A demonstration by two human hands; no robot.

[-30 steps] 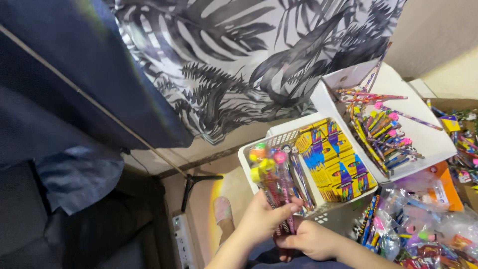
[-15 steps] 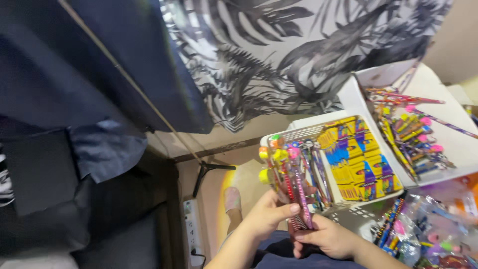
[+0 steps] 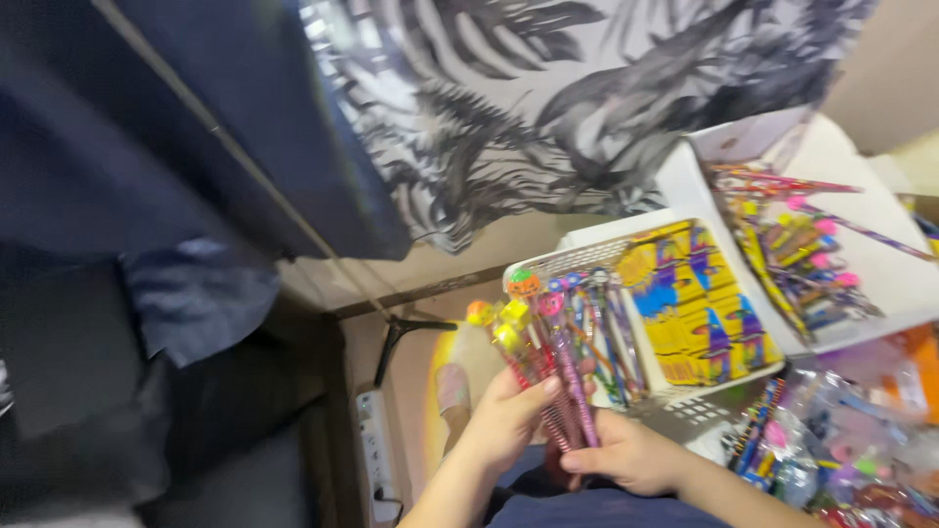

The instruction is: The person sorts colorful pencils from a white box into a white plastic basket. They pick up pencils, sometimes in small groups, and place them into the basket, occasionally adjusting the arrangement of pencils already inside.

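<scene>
Leaf-print cloth [image 3: 587,98] hangs behind a cluttered floor. Nearest, the left hand [image 3: 509,420] and right hand [image 3: 631,455] both close around a bunch of pencils [image 3: 548,362], raised slightly higher than half a second ago. Beyond sits a white basket [image 3: 704,411] of yellow packets [image 3: 699,303], then a white box [image 3: 880,264] of pencils.

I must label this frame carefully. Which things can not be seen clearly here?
- Head view, bundle of colourful topped pencils: lower ends hidden inside left hand and right hand.
- Clear plastic packets: blurred, cut by right edge.
- White power strip: bottom edge cuts it.
- White mesh basket: contents smeared by motion.
</scene>
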